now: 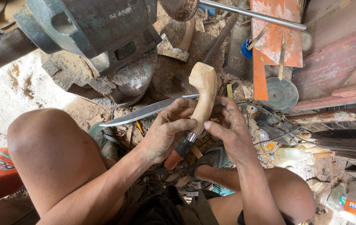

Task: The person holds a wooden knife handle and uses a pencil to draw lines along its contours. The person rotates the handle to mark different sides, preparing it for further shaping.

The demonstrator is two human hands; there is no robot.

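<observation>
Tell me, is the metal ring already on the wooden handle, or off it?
On. The metal ring sits around the lower end of the wooden handle, which both the left hand and right hand hold.

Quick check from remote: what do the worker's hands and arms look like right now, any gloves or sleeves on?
No gloves and no sleeves. Both the left hand and the right hand are bare, with forearms bare up to the frame's edge. The fingers and knuckles are smudged with dark grime and dust. No watch, rings or bands show on either wrist.
</observation>
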